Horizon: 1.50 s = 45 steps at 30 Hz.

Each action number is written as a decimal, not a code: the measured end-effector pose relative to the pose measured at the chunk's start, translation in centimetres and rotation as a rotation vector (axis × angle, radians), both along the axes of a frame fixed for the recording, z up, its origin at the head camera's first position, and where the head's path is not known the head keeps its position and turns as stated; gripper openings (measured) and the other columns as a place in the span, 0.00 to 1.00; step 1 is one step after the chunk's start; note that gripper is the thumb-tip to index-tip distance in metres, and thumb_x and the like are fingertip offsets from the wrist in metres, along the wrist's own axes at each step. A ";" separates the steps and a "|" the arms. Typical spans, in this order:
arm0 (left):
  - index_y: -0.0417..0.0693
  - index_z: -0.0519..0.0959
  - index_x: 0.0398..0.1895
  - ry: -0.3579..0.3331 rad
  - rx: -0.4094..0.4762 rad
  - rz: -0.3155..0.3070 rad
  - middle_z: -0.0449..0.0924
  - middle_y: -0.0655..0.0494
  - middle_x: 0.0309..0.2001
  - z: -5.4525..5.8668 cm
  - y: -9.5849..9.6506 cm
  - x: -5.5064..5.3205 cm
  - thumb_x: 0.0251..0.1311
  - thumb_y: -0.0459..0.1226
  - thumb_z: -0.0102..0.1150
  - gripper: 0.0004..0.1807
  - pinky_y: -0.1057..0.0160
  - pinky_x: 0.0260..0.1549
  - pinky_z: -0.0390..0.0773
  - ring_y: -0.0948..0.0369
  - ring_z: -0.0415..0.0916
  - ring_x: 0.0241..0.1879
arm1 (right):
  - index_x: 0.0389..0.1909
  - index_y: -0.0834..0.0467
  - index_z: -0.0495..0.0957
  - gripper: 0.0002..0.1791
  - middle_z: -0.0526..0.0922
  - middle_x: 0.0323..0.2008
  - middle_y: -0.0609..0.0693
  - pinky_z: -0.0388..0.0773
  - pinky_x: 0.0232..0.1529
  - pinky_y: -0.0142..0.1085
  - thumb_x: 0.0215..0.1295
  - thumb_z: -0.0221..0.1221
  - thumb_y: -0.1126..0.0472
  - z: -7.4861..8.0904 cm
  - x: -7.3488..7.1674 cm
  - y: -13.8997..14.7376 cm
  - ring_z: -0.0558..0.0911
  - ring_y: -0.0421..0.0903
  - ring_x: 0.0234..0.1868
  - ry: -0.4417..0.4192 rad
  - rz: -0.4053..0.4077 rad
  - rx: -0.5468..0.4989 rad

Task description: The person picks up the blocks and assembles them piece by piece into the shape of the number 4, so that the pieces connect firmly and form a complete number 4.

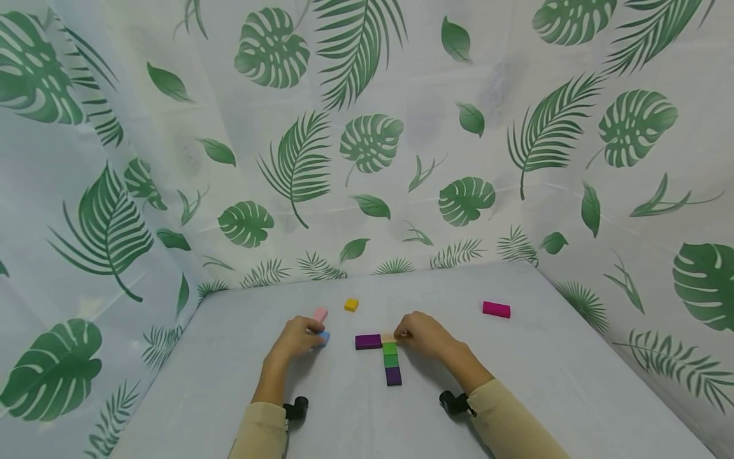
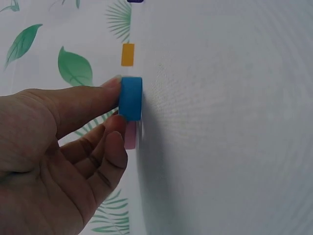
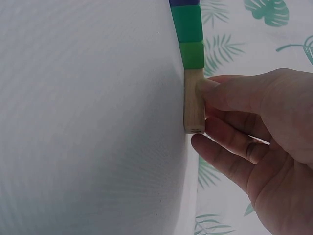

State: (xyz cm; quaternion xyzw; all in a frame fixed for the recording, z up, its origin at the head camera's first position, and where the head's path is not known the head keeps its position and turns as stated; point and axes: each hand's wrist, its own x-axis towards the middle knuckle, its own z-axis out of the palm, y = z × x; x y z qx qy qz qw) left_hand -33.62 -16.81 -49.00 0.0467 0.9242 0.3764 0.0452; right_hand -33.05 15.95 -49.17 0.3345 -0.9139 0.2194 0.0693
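Observation:
My left hand [image 1: 298,336] pinches a small blue block [image 2: 131,98] between thumb and fingertips, close over the table. Just beyond it lies a pink block [image 1: 320,313], partly hidden behind the fingers in the left wrist view. My right hand [image 1: 425,334] holds a plain wooden block [image 3: 193,105] by its side, thumb on its face. That block meets the top of a column made of green blocks [image 1: 390,354] and a dark purple block [image 1: 393,376]. A longer purple block [image 1: 368,342] extends leftward from the wooden one.
A yellow block [image 1: 351,305] lies toward the back of the white table [image 1: 344,421], between the hands. Off to the right sits a magenta block [image 1: 496,310]. Leaf-printed cloth [image 1: 424,242] hangs behind the table and along both sides.

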 end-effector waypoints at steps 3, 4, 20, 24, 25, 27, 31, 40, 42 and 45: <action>0.40 0.86 0.52 0.002 -0.005 0.004 0.86 0.49 0.49 0.0 0.0 0.0 0.62 0.32 0.71 0.15 0.58 0.41 0.84 0.58 0.82 0.41 | 0.36 0.59 0.92 0.09 0.92 0.36 0.49 0.85 0.47 0.46 0.64 0.65 0.74 0.1 0.0 0.0 0.88 0.47 0.42 -0.003 0.000 0.002; 0.40 0.86 0.52 0.005 -0.008 0.003 0.86 0.49 0.49 -0.1 0.0 -0.1 0.62 0.32 0.71 0.15 0.58 0.41 0.84 0.58 0.82 0.42 | 0.37 0.60 0.92 0.09 0.92 0.36 0.50 0.85 0.47 0.47 0.64 0.65 0.74 0.1 0.0 0.0 0.88 0.48 0.42 -0.003 0.002 0.002; 0.40 0.87 0.52 -0.005 0.009 -0.050 0.87 0.48 0.49 0.1 0.9 0.3 0.63 0.33 0.70 0.14 0.58 0.41 0.85 0.57 0.83 0.44 | 0.35 0.59 0.92 0.08 0.92 0.36 0.49 0.85 0.45 0.44 0.65 0.66 0.73 0.2 -0.1 -0.2 0.87 0.44 0.40 -0.020 0.008 0.001; 0.41 0.87 0.51 0.011 -0.012 -0.052 0.88 0.49 0.48 0.1 0.9 0.3 0.63 0.33 0.71 0.14 0.56 0.43 0.84 0.56 0.83 0.45 | 0.35 0.59 0.92 0.08 0.92 0.35 0.49 0.85 0.44 0.43 0.65 0.66 0.72 0.1 -0.1 -0.1 0.87 0.44 0.39 -0.016 0.014 0.001; 0.40 0.87 0.51 0.014 -0.013 -0.054 0.88 0.49 0.47 0.0 0.9 0.3 0.63 0.33 0.71 0.14 0.56 0.43 0.84 0.56 0.83 0.45 | 0.34 0.58 0.91 0.08 0.92 0.35 0.49 0.85 0.43 0.42 0.65 0.66 0.72 0.1 -0.1 -0.1 0.87 0.43 0.38 -0.013 0.017 0.002; 0.40 0.87 0.51 0.018 -0.010 -0.059 0.88 0.49 0.47 0.0 0.9 0.3 0.63 0.32 0.71 0.14 0.56 0.43 0.84 0.56 0.82 0.45 | 0.33 0.58 0.91 0.08 0.91 0.34 0.49 0.84 0.42 0.41 0.64 0.67 0.72 0.1 -0.1 0.0 0.85 0.41 0.37 -0.011 0.020 0.005; 0.40 0.87 0.51 0.015 -0.008 -0.066 0.88 0.49 0.47 0.0 1.0 0.3 0.63 0.33 0.71 0.14 0.55 0.44 0.84 0.56 0.82 0.45 | 0.32 0.57 0.91 0.08 0.91 0.33 0.48 0.83 0.41 0.40 0.63 0.67 0.73 0.1 0.0 0.0 0.82 0.39 0.35 -0.002 0.023 0.006; 0.38 0.87 0.51 0.011 0.000 -0.079 0.87 0.49 0.46 0.2 1.2 0.3 0.62 0.32 0.71 0.15 0.56 0.43 0.83 0.57 0.81 0.44 | 0.32 0.57 0.91 0.08 0.91 0.34 0.46 0.83 0.42 0.41 0.65 0.67 0.72 -0.1 -0.1 -0.1 0.83 0.39 0.36 -0.008 0.011 0.006; 0.38 0.87 0.52 0.016 -0.002 -0.085 0.87 0.49 0.46 0.2 1.3 0.3 0.62 0.32 0.71 0.15 0.56 0.42 0.84 0.57 0.82 0.44 | 0.33 0.57 0.91 0.08 0.91 0.34 0.47 0.83 0.42 0.41 0.65 0.67 0.72 -0.1 -0.1 0.0 0.84 0.39 0.36 -0.006 0.013 0.004; 0.37 0.87 0.52 0.017 0.003 -0.091 0.87 0.48 0.47 0.2 1.5 0.2 0.62 0.32 0.71 0.15 0.57 0.42 0.84 0.57 0.82 0.44 | 0.32 0.57 0.91 0.09 0.91 0.33 0.47 0.83 0.42 0.42 0.64 0.67 0.72 0.0 -0.1 0.0 0.83 0.40 0.35 0.000 0.017 0.001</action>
